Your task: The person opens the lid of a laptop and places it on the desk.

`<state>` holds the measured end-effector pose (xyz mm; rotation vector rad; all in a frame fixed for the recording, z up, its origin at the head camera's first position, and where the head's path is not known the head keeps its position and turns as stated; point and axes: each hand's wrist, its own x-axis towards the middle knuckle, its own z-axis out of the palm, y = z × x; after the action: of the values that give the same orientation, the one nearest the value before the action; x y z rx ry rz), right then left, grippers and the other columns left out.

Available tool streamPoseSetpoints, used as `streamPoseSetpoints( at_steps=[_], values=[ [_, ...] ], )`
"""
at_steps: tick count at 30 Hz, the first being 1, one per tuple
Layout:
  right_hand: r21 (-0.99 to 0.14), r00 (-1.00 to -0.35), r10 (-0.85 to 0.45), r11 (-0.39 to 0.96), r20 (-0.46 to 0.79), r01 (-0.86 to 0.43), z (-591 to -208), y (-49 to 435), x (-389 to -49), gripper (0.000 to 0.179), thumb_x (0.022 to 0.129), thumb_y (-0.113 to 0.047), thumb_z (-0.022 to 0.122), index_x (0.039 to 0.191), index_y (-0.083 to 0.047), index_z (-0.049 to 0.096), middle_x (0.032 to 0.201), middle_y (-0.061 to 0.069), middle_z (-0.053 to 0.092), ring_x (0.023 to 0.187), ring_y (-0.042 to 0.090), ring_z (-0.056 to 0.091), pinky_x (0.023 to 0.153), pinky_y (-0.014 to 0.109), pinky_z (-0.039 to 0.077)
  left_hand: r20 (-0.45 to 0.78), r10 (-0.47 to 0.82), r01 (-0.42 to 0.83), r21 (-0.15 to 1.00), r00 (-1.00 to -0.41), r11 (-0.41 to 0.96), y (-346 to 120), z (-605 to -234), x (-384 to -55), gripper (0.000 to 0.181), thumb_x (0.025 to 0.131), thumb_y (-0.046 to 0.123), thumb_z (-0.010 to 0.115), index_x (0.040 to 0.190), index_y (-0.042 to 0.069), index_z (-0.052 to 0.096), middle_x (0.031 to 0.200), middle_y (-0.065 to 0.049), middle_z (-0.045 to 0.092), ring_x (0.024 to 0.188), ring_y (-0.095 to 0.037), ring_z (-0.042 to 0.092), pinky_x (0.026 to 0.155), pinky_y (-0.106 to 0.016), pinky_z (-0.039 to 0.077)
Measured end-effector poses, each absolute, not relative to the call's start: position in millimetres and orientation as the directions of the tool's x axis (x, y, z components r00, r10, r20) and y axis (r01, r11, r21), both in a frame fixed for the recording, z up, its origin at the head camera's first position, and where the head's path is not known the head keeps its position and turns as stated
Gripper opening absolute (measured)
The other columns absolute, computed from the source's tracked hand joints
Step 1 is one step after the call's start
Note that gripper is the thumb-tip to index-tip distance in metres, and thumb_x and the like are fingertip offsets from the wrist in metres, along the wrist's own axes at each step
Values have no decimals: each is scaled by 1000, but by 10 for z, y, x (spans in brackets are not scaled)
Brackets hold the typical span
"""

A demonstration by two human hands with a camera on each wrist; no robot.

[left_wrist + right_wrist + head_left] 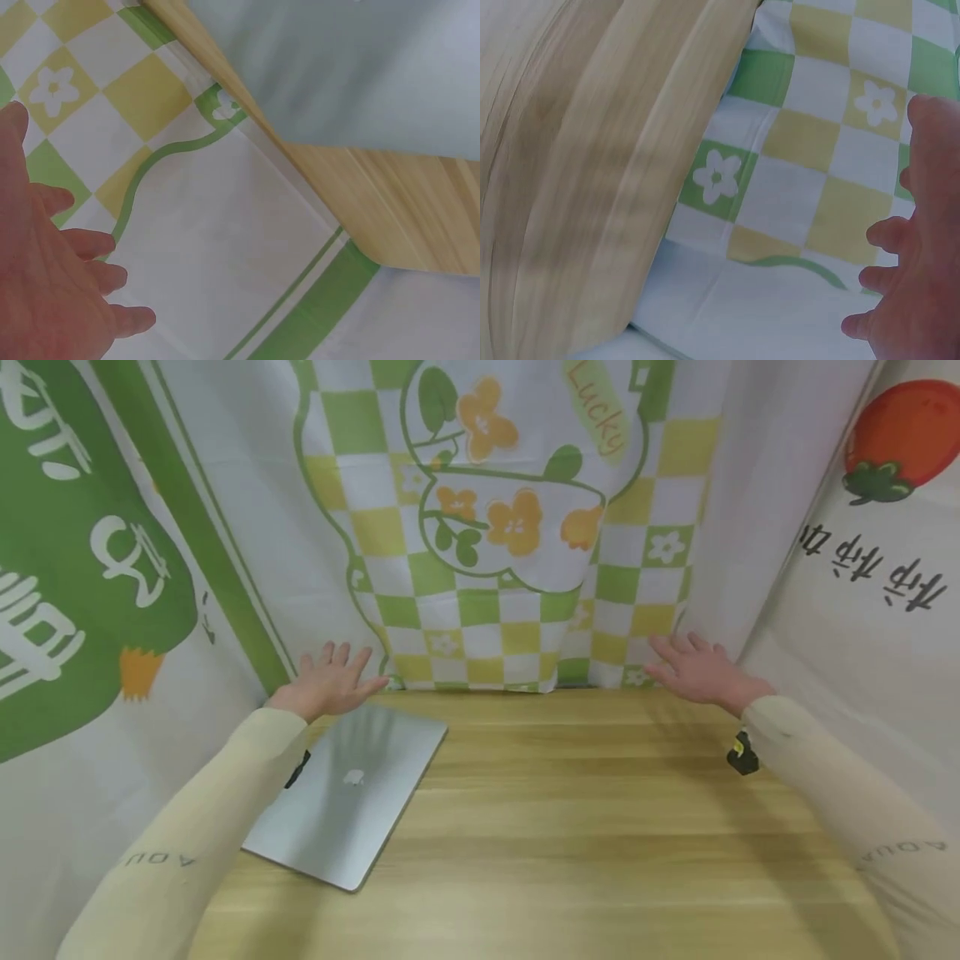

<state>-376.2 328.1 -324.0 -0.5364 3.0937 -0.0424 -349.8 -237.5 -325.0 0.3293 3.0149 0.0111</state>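
A closed silver laptop (397,752) with an apple logo lies at an angle on the left of the wooden table (570,827). My left hand (330,681) is held above its far end, fingers spread, holding nothing; the hand's shadow falls across the lid. In the left wrist view the same hand (52,277) shows at the left edge, apart from the laptop (360,82). Over the table's far right side my right hand (701,668) is raised with spread fingers and nothing in it. The right wrist view shows that hand (915,262) at its right edge.
A checked green and yellow curtain (480,635) hangs along the table's far edge. White printed cloth with green shapes (82,568) hangs on the left, and cloth with a red fruit print (900,435) on the right. Small dark pieces show by both wrists.
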Motion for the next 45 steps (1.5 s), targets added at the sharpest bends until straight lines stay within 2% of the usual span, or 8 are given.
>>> streamPoseSetpoints(
  at_steps=[3,10,18,25,30,35,42,45],
  values=[
    [-53,-940,-341,939,4,-340,-3280,3223,-3765,75,102,-60,22,158,-11,13,160,30,16,142,61,8,108,80,8,-108,215,212,37,-971,977,-2382,-3275,-3497,88,97,70,19,158,7,9,159,-35,4,145,-57,0,111,-77,3],
    [-12,-926,-376,926,27,-376,-3414,3086,-3842,75,103,-59,20,158,-10,15,159,29,22,140,60,19,109,78,16,-111,207,200,68,-972,977,-2373,-3352,-3478,89,97,70,19,158,7,7,159,-35,3,145,-57,-1,111,-78,1],
    [-16,-904,-424,905,50,-425,-3574,2878,-3876,70,104,-52,29,156,-5,22,155,30,29,137,57,31,112,70,25,-104,211,199,120,-972,973,-2403,-3465,-3412,87,99,68,21,158,5,8,159,-35,4,145,-56,-1,111,-78,1],
    [-91,-891,-449,886,73,-454,-3687,2695,-3899,67,106,-47,31,155,-2,23,154,30,33,138,55,31,116,65,21,-89,217,200,171,-972,965,-2494,-3507,-3362,88,99,66,23,157,3,8,158,-37,4,144,-59,-1,108,-80,3],
    [-130,-877,-472,868,86,-479,-3721,2546,-3929,69,105,-49,31,155,-2,21,154,27,34,141,48,33,119,62,20,-77,220,199,218,-972,955,-2558,-3553,-3343,87,99,66,23,157,3,7,159,-36,4,144,-59,-1,110,-79,4],
    [-167,-868,-491,852,76,-496,-3762,2423,-3921,70,105,-46,33,156,0,18,157,25,30,144,44,31,120,60,18,-59,238,217,245,-970,945,-2604,-3618,-3301,84,101,63,23,157,2,7,159,-36,7,143,-59,3,112,-76,8],
    [-206,-867,-494,844,65,-496,-3886,2308,-3907,69,105,-49,32,156,-4,19,157,26,29,144,47,28,120,60,19,-14,246,232,280,-969,932,-2654,-3625,-3195,84,102,60,24,156,-2,8,157,-38,11,143,-58,10,115,-71,13],
    [-236,-860,-507,830,59,-505,-3923,2251,-3904,69,105,-49,32,157,-7,16,159,22,29,145,44,28,121,58,18,8,245,237,284,-970,929,-2697,-3642,-3147,83,102,59,24,156,-3,9,157,-38,12,143,-57,12,116,-68,14]
  ],
)
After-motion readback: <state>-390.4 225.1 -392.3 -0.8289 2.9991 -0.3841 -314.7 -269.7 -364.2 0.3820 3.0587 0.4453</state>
